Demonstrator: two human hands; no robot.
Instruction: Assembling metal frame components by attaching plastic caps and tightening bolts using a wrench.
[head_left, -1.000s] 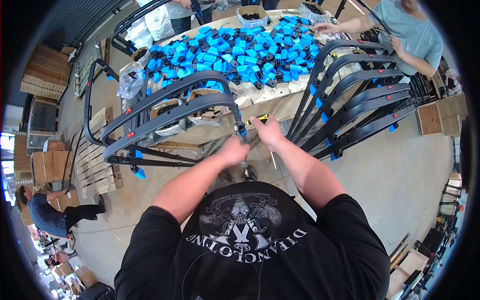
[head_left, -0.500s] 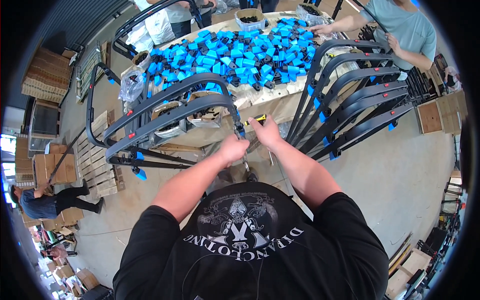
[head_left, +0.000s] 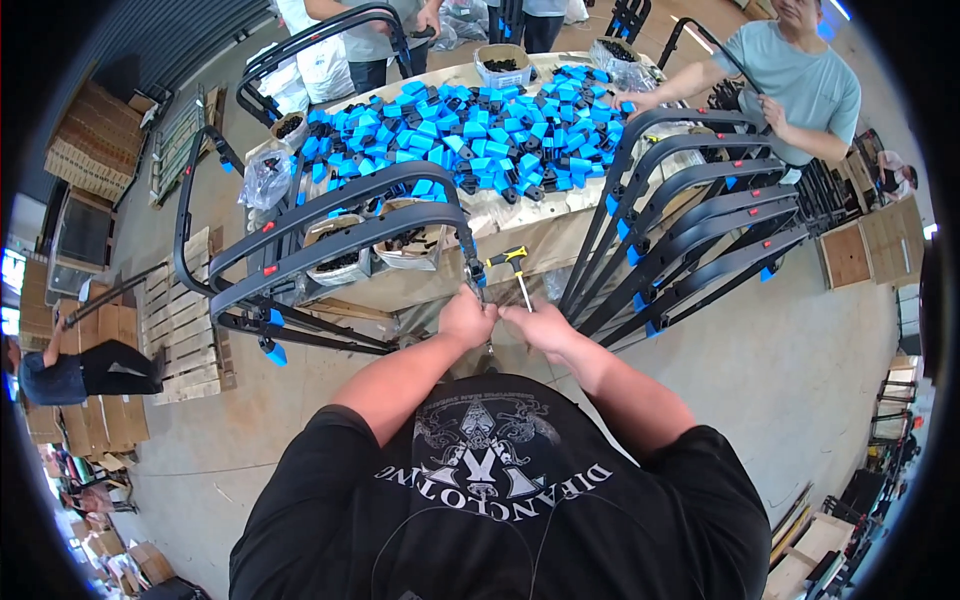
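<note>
My left hand (head_left: 467, 318) is closed at the lower end of a black tubular frame (head_left: 345, 245). A small shiny metal piece shows below that hand; what the fingers grip is mostly hidden. Close beside it, my right hand (head_left: 540, 328) is blurred, its fingers drawn together near the left fingertips. From the right hand rises the shaft of a T-handle wrench (head_left: 507, 258), its yellow-and-black handle sticking up toward the table. Dark fittings at the frame's end (head_left: 472, 262) sit just above my left hand.
A table (head_left: 560, 205) bears a heap of blue and black plastic caps (head_left: 440, 135) and boxes of small black parts (head_left: 410, 235). More black frames (head_left: 690, 230) lean at the right. Co-workers stand across the table and at its right (head_left: 800, 80). A wooden pallet (head_left: 190, 320) lies left.
My right hand has come down off the T-handle to its shaft, moving nearer my left hand. The handle now stands upright above it. At far left, a person has moved.
</note>
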